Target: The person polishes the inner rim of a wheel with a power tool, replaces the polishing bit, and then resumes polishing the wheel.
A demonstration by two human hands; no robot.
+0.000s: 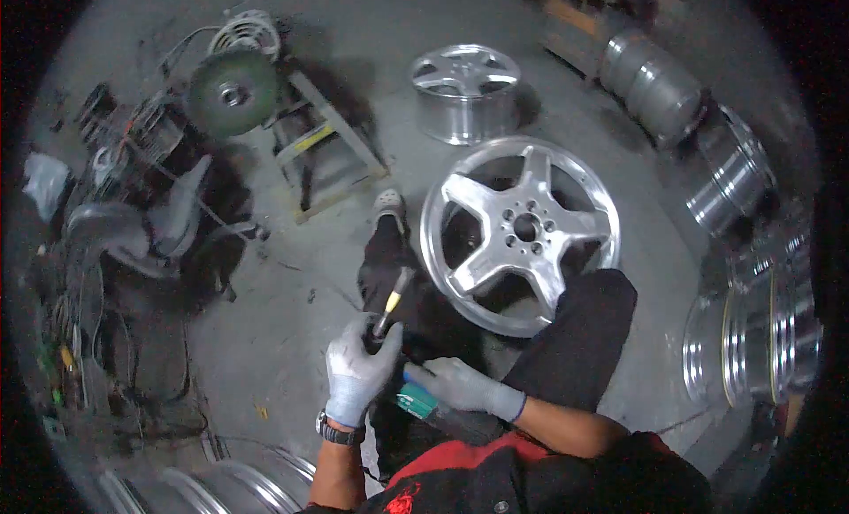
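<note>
A teal and black handheld power tool (417, 401), which looks like a die grinder, lies across my lap. My left hand (358, 362), in a pale grey glove, is closed round its dark front end. From that hand a slim shaft (392, 303) with a yellow band points up and away. My right hand (455, 386), gloved too, is wrapped over the tool's body; its fingertips are partly hidden. A shiny five-spoke alloy wheel rim (528, 195) stands tilted by my bent knee, with neither hand touching it.
Another rim (466, 98) stands on the floor beyond. More rims (752, 337) line the right side, and several rim edges (203, 487) show at bottom left. A green disc (233, 94) sits by a metal stand (323, 151). A dark chair (141, 235) and clutter fill the left.
</note>
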